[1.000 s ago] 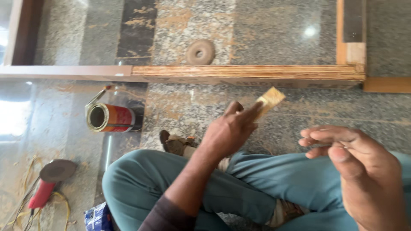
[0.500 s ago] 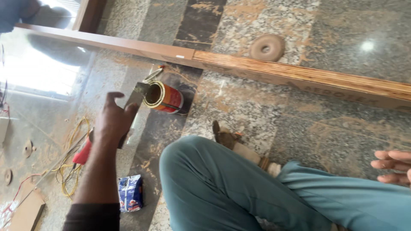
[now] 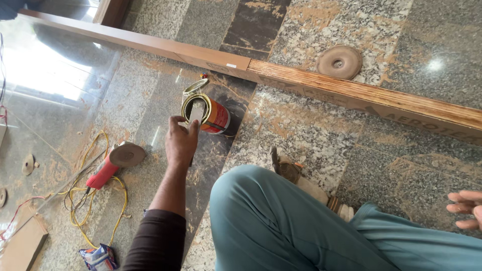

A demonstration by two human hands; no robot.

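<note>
The left hand (image 3: 182,143) reaches forward and away from the body, pinching a small flat scrap of wood (image 3: 196,113) between thumb and fingers, with its far end dipped at the mouth of the open tin (image 3: 207,113); the tin lies on its side on the polished stone floor (image 3: 311,130), its long axis running roughly left to right and its mouth turned toward the hand, so the opening lies straight ahead of the knuckles and just beyond them; the loose lid (image 3: 195,87) rests just behind the tin, near the long wooden frame rail (image 3: 351,95) that crosses the floor diagonally; the right hand (image 3: 467,208) is well apart at the right edge, holding nothing, fingers loosely extended and partly cut off by the frame, so the left is by far the nearer to the tin; what is inside the tin cannot be made out, and how deep the wood goes is hidden by the rim; the bent knee in teal trousers (image 3: 281,221) covers the floor below; a red angle grinder (image 3: 113,163) with yellow cable lies to the left, and a round wooden disc (image 3: 339,62) sits beyond the rail.
</note>
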